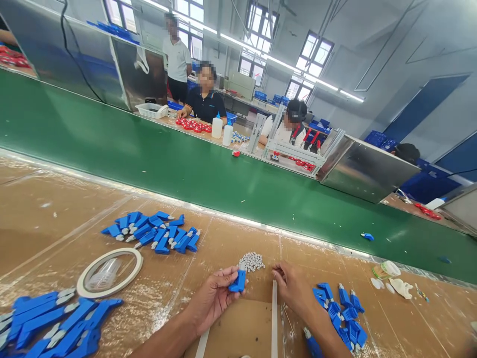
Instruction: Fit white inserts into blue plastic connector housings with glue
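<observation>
My left hand (214, 298) is closed around a small blue plastic connector (238, 281), held upright above the brown cardboard-covered table (55, 214). My right hand (292, 288) rests just right of it, fingers curled together beside a white strip (275, 318); what it pinches, if anything, is too small to make out. A little heap of tiny white caps (251, 260) lies just beyond both hands. Blue connectors are piled to the right of my right wrist (343, 308).
More blue connectors lie at mid-left (156, 232) and the lower left corner (48, 323). A roll of white tape (110, 272) sits between them. A green conveyor belt (186, 169) runs behind the table. Across it, other people sit and stand at benches with red parts and white bottles.
</observation>
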